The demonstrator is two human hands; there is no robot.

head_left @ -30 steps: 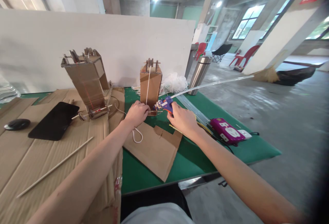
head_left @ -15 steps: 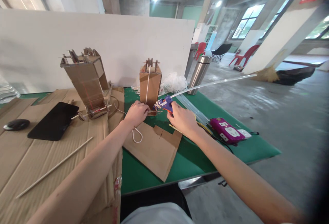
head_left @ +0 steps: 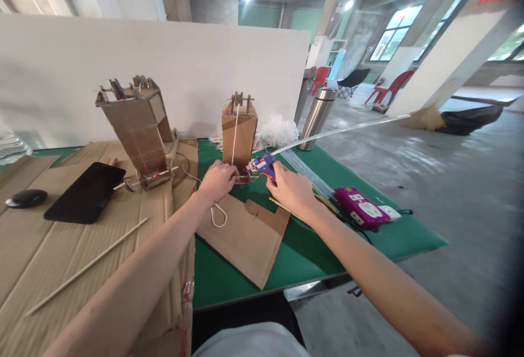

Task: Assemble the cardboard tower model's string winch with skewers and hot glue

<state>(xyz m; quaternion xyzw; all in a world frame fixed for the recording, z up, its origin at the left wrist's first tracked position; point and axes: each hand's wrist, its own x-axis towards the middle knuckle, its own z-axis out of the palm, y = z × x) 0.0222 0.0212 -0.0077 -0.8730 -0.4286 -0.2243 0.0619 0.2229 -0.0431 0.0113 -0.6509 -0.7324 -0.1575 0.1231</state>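
Observation:
My right hand (head_left: 291, 190) grips a blue glue gun (head_left: 262, 166) with a long clear glue stick (head_left: 339, 131) sticking out behind it; its nozzle points at the foot of a small upright cardboard tower (head_left: 239, 133). My left hand (head_left: 218, 180) is closed at the tower's base, pinching a white string (head_left: 234, 133) that runs up to the tower's top. A loop of the same string (head_left: 219, 216) lies below my left wrist on a loose cardboard piece (head_left: 245, 237).
A larger cardboard tower (head_left: 137, 130) stands at the left on cardboard sheets (head_left: 36, 259). Nearby lie a black tablet (head_left: 85, 192), a mouse (head_left: 27, 198) and a wooden stick (head_left: 88, 265). A purple power strip (head_left: 362, 208) and a steel flask (head_left: 319, 118) sit on the green table (head_left: 311, 259).

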